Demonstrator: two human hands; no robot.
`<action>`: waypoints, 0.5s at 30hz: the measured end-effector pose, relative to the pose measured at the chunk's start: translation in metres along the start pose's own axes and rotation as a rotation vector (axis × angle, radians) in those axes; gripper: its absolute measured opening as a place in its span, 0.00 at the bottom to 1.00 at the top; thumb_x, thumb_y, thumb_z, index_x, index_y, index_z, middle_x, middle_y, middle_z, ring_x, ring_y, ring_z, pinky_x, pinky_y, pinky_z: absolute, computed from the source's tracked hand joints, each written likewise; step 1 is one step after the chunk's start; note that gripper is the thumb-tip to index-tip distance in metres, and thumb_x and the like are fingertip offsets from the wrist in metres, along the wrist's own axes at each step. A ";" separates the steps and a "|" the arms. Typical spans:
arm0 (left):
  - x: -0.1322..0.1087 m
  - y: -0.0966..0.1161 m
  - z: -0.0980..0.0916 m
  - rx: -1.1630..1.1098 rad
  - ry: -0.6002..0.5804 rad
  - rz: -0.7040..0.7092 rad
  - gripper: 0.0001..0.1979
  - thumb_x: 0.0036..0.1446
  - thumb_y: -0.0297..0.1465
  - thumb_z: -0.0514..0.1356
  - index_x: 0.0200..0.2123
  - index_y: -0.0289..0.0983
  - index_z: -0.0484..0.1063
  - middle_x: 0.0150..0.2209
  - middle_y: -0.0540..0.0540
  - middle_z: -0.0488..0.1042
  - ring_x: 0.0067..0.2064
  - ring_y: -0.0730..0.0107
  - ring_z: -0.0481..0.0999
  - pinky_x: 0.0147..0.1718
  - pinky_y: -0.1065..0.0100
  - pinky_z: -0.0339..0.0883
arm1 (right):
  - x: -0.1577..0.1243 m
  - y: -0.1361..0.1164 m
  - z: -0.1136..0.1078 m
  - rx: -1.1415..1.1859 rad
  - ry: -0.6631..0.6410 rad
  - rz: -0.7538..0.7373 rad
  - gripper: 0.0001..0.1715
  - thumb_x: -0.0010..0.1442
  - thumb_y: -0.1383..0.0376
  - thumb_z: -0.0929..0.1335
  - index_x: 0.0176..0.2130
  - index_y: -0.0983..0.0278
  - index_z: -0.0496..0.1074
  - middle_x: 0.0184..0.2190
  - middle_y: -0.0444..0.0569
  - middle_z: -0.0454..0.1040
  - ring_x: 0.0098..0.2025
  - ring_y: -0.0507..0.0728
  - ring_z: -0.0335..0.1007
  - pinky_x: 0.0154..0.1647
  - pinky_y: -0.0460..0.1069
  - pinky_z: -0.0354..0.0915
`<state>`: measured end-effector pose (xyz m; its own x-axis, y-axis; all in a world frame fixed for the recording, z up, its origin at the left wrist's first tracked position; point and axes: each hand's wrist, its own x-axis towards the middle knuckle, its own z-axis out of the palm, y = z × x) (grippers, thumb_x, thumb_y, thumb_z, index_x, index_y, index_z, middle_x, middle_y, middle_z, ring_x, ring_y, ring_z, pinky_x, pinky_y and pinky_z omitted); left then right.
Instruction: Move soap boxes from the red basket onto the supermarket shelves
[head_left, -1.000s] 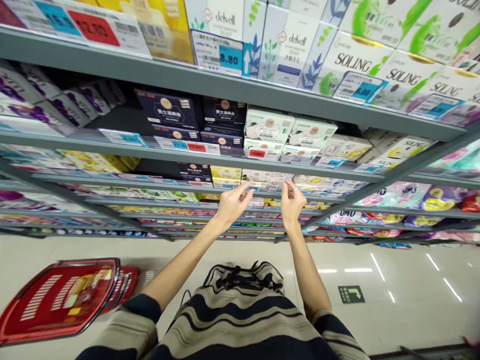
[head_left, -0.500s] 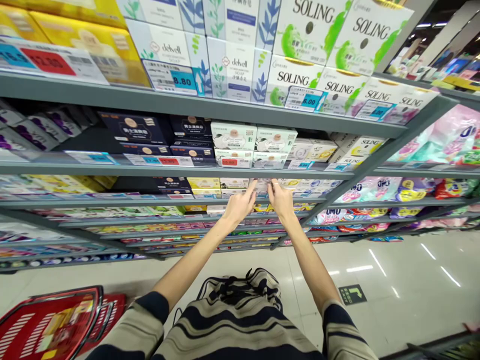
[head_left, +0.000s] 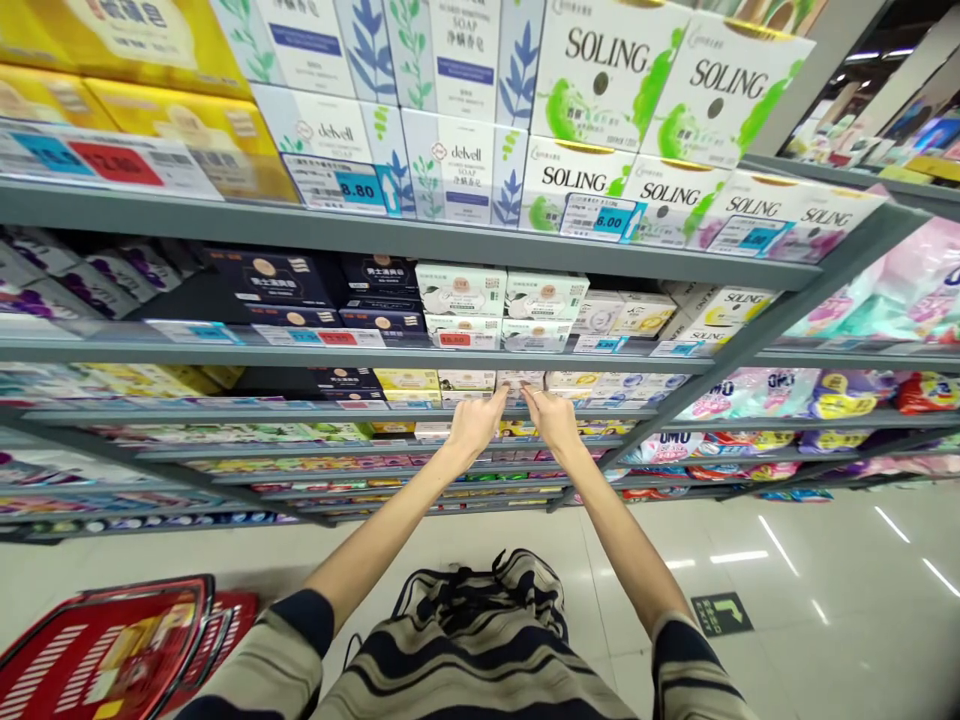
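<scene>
Both hands reach to the shelf below the one with the white boxes. My left hand point(head_left: 478, 420) has its fingers closed together, with the fingertips at the front of a small white soap box point(head_left: 519, 379). From the other side, my right hand point(head_left: 551, 418) holds the same box's front with thumb and fingers pinched; a ring shows on one finger. The two hands are apart, a narrow gap between them. White and yellow soap boxes point(head_left: 406, 384) stand to the left of the held box, and more pale boxes point(head_left: 571, 382) to its right. Fingertip contact is small and partly hidden.
Above the hands, a grey shelf edge point(head_left: 465, 352) runs across, with green-white soap boxes point(head_left: 461, 290) on it. SOLING boxes point(head_left: 600, 75) fill the top shelf. Detergent bags point(head_left: 720, 395) stand at right. A red shopping basket point(head_left: 97, 640) is at lower left, by the floor point(head_left: 652, 640).
The view has tilted, so the shelves appear lower. My hands stay at the same box, with the fingertips drawn slightly closer together and more of its front showing.
</scene>
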<state>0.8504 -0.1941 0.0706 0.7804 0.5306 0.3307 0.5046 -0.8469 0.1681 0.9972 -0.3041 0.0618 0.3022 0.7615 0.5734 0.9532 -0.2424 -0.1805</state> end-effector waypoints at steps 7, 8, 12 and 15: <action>0.005 0.005 0.004 -0.014 0.036 -0.019 0.22 0.73 0.37 0.46 0.58 0.41 0.75 0.30 0.38 0.84 0.32 0.55 0.84 0.34 0.65 0.69 | -0.004 0.015 0.006 0.078 0.037 -0.041 0.17 0.74 0.63 0.64 0.50 0.63 0.80 0.36 0.53 0.85 0.35 0.56 0.82 0.36 0.45 0.68; 0.005 0.005 0.004 -0.016 0.040 -0.019 0.22 0.73 0.37 0.46 0.57 0.41 0.75 0.30 0.38 0.84 0.32 0.55 0.84 0.34 0.65 0.69 | -0.004 0.015 0.006 0.083 0.040 -0.047 0.17 0.73 0.63 0.64 0.50 0.64 0.81 0.36 0.53 0.85 0.34 0.56 0.81 0.36 0.45 0.68; 0.003 0.004 0.002 -0.020 0.057 -0.024 0.21 0.73 0.38 0.47 0.57 0.41 0.76 0.31 0.38 0.84 0.32 0.56 0.84 0.34 0.66 0.69 | -0.004 0.012 0.007 0.091 0.047 -0.058 0.16 0.73 0.63 0.64 0.48 0.65 0.81 0.31 0.53 0.84 0.30 0.55 0.80 0.32 0.45 0.67; 0.001 0.002 0.001 -0.018 0.067 -0.033 0.21 0.73 0.38 0.47 0.57 0.41 0.76 0.30 0.38 0.84 0.32 0.56 0.84 0.34 0.66 0.68 | -0.004 0.008 0.005 0.099 0.047 -0.058 0.15 0.73 0.64 0.65 0.50 0.64 0.81 0.31 0.52 0.84 0.31 0.54 0.80 0.32 0.44 0.66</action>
<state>0.8525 -0.1950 0.0705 0.7368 0.5551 0.3861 0.5224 -0.8298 0.1963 1.0033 -0.3058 0.0537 0.2480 0.7433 0.6213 0.9654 -0.1362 -0.2225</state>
